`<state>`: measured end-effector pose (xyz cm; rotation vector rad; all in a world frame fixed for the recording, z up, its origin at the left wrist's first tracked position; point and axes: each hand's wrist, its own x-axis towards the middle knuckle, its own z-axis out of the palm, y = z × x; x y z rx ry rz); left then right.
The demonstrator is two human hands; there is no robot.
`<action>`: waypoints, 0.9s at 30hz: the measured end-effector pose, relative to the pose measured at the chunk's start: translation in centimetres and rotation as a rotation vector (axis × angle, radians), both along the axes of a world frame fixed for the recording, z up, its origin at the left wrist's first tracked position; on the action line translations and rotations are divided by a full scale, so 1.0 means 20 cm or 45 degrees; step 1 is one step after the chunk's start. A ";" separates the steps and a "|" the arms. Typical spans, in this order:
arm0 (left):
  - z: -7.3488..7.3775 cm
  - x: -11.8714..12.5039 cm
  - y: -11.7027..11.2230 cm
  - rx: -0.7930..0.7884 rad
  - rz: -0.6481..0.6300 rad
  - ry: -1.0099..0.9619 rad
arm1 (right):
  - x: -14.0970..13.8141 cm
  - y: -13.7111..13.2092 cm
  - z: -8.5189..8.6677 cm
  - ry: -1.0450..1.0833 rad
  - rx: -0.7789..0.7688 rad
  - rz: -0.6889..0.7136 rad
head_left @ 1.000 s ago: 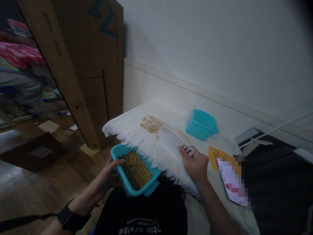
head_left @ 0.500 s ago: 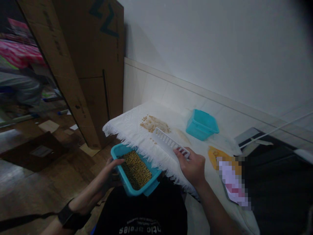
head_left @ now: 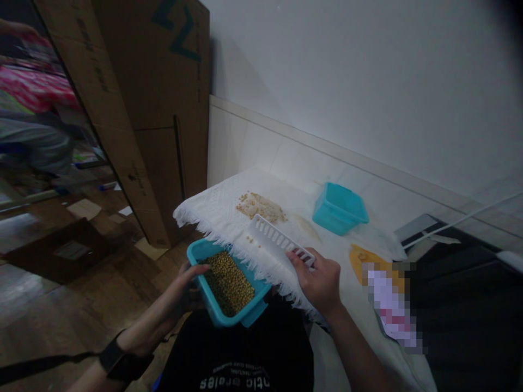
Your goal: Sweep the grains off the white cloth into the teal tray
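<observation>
My left hand (head_left: 186, 288) grips the near-left side of a turquoise plastic container (head_left: 218, 317), thumb over its rim. Yellow soybeans (head_left: 231, 283) cover the container's bottom; it sits just below the fringed edge of a white cloth (head_left: 212, 201). In my right hand (head_left: 322, 280) is a white slotted plastic tray (head_left: 281, 238), pinched at its near end and tilted low over the cloth. A few loose beans (head_left: 250, 239) lie by the tray's left end. Behind it spreads a pile of soybeans mixed with pale grains (head_left: 261, 208).
A second turquoise container (head_left: 339, 209) stands on the cloth near the wall. An orange item (head_left: 357, 258) and a pixelated packet (head_left: 392, 310) lie to the right, beside a black surface (head_left: 469, 305). A tall cardboard box (head_left: 163, 109) rises at the left; a co-worker's leg (head_left: 36, 141) shows beyond.
My right hand has drawn the slotted tray slightly left and toward me, with the few loose beans shifting a little the same way. My left hand and the container stay nearly still.
</observation>
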<state>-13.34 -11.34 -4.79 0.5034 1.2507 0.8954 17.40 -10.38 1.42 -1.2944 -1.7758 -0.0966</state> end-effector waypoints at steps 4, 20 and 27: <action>0.00 0.00 0.00 -0.005 -0.011 0.007 | 0.00 -0.01 -0.01 -0.039 0.011 0.028; 0.01 0.00 0.00 0.000 -0.016 0.004 | -0.03 -0.05 0.03 -0.124 0.165 0.022; -0.02 -0.01 0.00 -0.015 -0.015 0.010 | 0.09 0.19 0.02 0.037 0.022 -0.233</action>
